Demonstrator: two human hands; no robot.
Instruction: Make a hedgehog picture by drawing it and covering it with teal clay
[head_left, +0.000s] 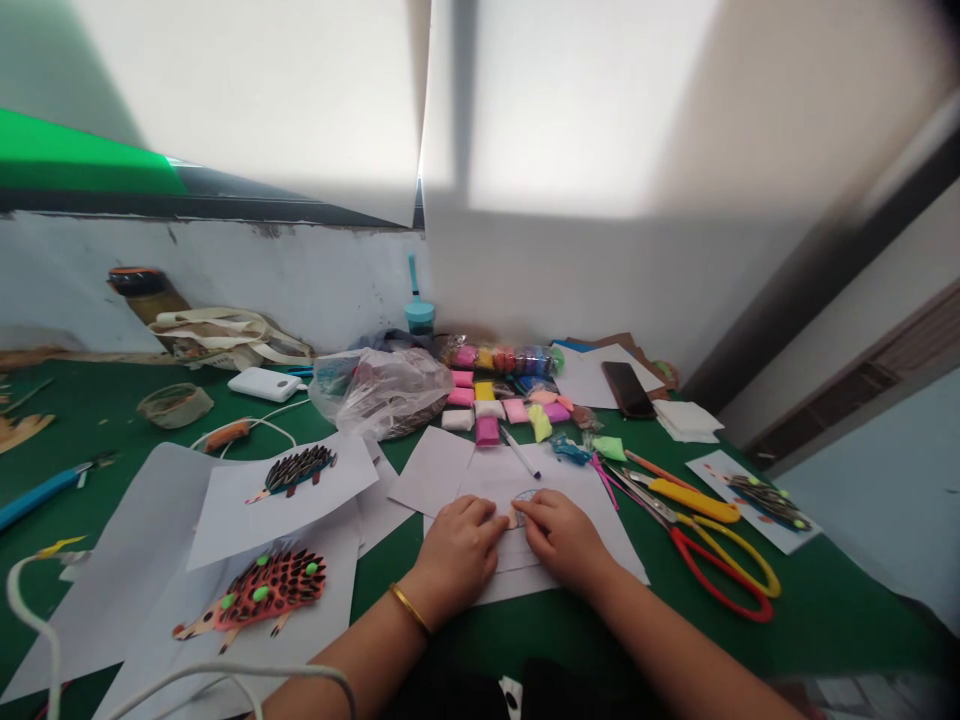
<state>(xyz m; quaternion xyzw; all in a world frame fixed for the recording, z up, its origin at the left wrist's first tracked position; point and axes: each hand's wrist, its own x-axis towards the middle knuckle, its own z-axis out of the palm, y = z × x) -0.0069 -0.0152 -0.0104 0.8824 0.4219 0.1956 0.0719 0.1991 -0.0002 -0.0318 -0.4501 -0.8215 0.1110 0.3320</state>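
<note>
A white sheet of paper (592, 520) lies in front of me with a small blue-outlined drawing (527, 494) on it. At the drawing's left side is a bit of peach modelling clay (513, 519), partly covered by fingertips. My left hand (463, 540) rests on the sheet, fingers curled together, its fingertips against the clay. From the other side my right hand (559, 532) presses the clay with its index finger, the other fingers folded under. A gold bangle (409, 608) circles the left wrist.
Clay packets (487, 431), a pen (520, 453) and a plastic bag (382, 390) lie beyond my hands. Scissors (697, 540), a yellow cutter (696, 499) and a phone (627, 389) are rightward. Leftward are hedgehog pictures (274, 595), a power bank (264, 384), cables and blue-handled pliers (41, 498).
</note>
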